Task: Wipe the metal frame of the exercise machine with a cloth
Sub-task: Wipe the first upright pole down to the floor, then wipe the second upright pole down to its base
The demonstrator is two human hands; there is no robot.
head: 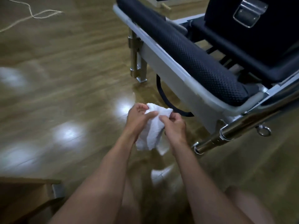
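Grips crumpled white terry cloth (153,130) with curled fingers of left hand (139,118) and right hand (175,125); holds it, long axis running down toward wrists, above glossy wood floor (64,62); near, not touching, grey metal frame (161,65) under dimpled black pad (194,52).

Wood floor (64,59) — glossy (light glare).
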